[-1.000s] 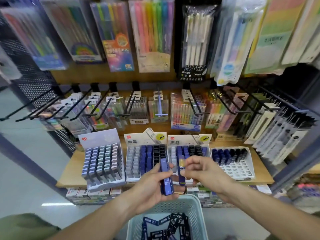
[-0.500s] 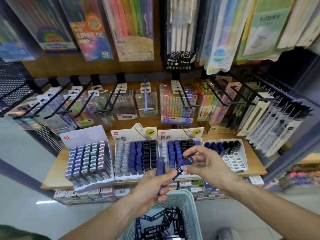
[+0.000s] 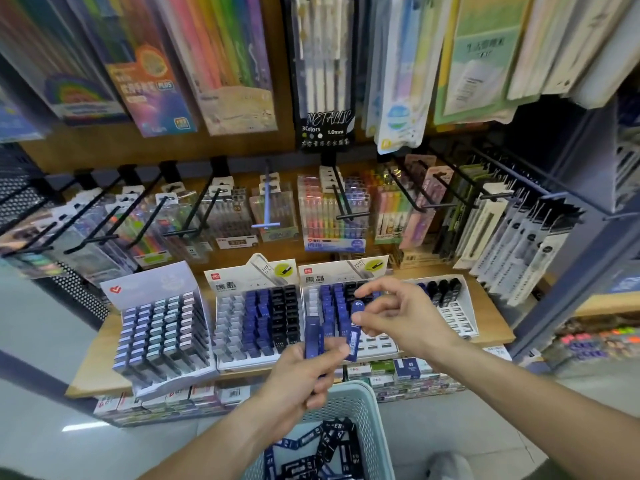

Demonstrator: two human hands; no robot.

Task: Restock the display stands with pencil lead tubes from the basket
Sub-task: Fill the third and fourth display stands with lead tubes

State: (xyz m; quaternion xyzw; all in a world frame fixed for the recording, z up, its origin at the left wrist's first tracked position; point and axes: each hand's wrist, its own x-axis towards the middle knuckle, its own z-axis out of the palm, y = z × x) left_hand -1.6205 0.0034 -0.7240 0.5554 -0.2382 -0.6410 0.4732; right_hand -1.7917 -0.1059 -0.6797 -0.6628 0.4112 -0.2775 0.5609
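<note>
My left hand [image 3: 304,379] grips a few dark blue lead tubes [image 3: 312,336] upright above the pale green basket [image 3: 370,414], which holds several more blue and black tubes [image 3: 311,452]. My right hand [image 3: 401,317] pinches one blue tube [image 3: 355,332] between thumb and fingers, just in front of the middle-right display stand [image 3: 341,275]. That stand and its left neighbour [image 3: 242,282] hold rows of grey, blue and black tubes. A further white stand [image 3: 457,317] on the right holds a few dark tubes at the back.
A grey stand [image 3: 152,289] of light tubes sits leftmost on the wooden shelf [image 3: 90,372]. Black hooks [image 3: 194,216] with pen packs jut out above the stands. A blue rack [image 3: 568,244] stands at right. Boxes [image 3: 398,375] are stacked under the shelf.
My right hand has turned the single blue tube from slanted to nearly upright and lifted it toward the middle-right stand. The left hand keeps its bundle, and the view has moved closer.
</note>
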